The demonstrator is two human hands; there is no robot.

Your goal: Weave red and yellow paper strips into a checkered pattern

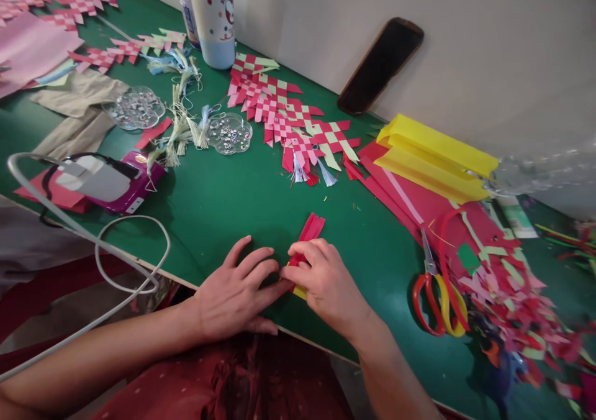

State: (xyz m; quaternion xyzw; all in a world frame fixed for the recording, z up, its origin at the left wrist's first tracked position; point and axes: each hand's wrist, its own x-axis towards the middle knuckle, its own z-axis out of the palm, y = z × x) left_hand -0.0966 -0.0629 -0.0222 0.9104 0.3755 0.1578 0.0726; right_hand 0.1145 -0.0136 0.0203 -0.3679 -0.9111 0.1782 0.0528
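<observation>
Both hands on red paper strips (311, 228) at the near edge of the green table (223, 202).

Left hand (237, 291) lies flat, fingers stretched out and slightly spread, tips meeting the strips beside the right hand. Right hand (326, 282) has its fingers curled and pinches the strips' near end; a bit of yellow shows under it. The strips' far end fans out past the fingers, flat on the table. Scissors (437, 302) lie to the right, near a pile of paper scraps (512, 296). Woven paper pieces (288, 118) and folded yellow paper (435, 159) sit farther back, well apart from the hands.
</observation>
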